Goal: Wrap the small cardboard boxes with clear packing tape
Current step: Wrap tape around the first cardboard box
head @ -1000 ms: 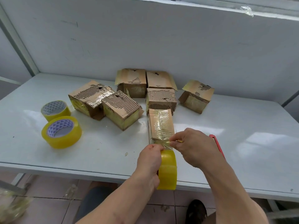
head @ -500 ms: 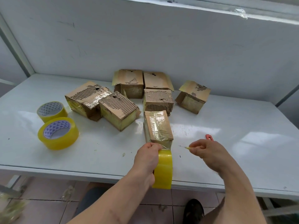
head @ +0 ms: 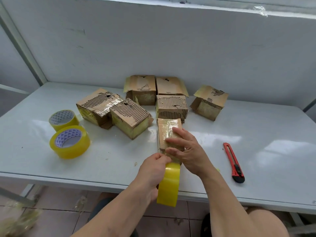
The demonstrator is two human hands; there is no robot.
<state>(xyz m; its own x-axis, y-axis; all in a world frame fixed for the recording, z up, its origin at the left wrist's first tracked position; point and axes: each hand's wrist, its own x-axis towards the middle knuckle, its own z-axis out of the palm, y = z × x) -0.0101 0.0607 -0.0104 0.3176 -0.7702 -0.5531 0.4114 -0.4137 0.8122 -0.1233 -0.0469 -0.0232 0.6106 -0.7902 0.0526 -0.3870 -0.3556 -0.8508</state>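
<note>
The small brown cardboard box (head: 168,134), glossy with clear tape, sits close to the near edge of the white table (head: 256,151). The right hand (head: 186,151) lies flat on top of it, fingers straight, pressing the film down. Just left of that, the left hand (head: 153,170) grips the yellow roll of packing tape (head: 169,183), which hangs past the table edge. Right of the right hand there's bare tabletop, then a red utility knife (head: 233,162). Beyond the hands: six ragged corrugated boxes (head: 131,117). Far left, two more yellow tape rolls (head: 68,134).
</note>
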